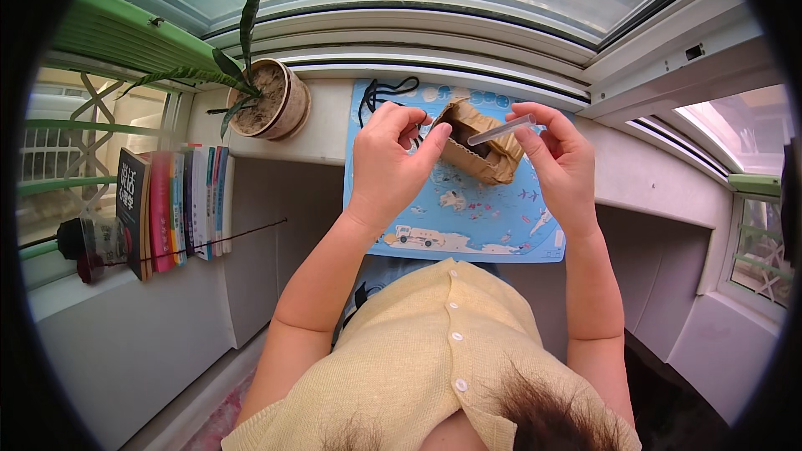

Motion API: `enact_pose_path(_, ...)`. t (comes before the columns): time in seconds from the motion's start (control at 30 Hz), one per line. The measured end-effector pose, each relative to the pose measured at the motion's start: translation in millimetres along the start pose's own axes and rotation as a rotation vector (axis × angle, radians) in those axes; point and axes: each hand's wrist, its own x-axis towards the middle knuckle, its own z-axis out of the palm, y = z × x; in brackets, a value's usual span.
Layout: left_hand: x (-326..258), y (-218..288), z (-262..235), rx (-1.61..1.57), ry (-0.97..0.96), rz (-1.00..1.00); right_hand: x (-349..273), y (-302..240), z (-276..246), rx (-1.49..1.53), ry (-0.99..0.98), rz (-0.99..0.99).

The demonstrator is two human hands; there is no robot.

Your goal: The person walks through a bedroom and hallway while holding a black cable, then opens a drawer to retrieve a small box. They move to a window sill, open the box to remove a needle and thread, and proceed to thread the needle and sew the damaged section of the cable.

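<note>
Clear tube [501, 129] pinched in raised right hand [561, 159]; left hand [388, 159] grip pinches paper bag [480, 146].

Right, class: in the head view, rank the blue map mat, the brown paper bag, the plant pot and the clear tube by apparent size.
1. blue map mat
2. plant pot and brown paper bag: look alike, not ranked
3. clear tube

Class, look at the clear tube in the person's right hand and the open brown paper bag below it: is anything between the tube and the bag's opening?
Nothing visible: the clear tube hangs directly over the brown paper bag.
</note>
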Motion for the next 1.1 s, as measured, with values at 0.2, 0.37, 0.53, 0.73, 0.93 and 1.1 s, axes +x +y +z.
enact_pose_path(0.2, -3, -1, 15, 0.094, -0.022, -0.079, -1, 8, -2, 0.045, -0.021, 0.035)
enact_pose_path(0.37, -7, -3, 11, -0.146, -0.075, -0.201, 1, 11, -9, 0.134, 0.019, 0.002)
enact_pose_path(0.53, -15, -8, 10, -0.221, -0.014, -0.19, 1, -7, -37, 0.06, 0.138, -0.048)
enact_pose_path(0.73, -22, -14, 19, -0.024, -0.003, -0.047, 12, 60, -57, -0.494, 0.048, 0.042)
enact_pose_path(0.93, -25, 0, 20, 0.334, 0.185, 0.222, 12, 75, -44, -0.547, 0.066, -0.031)
enact_pose_path(1.1, -37, 48, 33, 0.064, 0.014, 0.29, -22, 6, -47, -0.121, 0.127, 0.049)
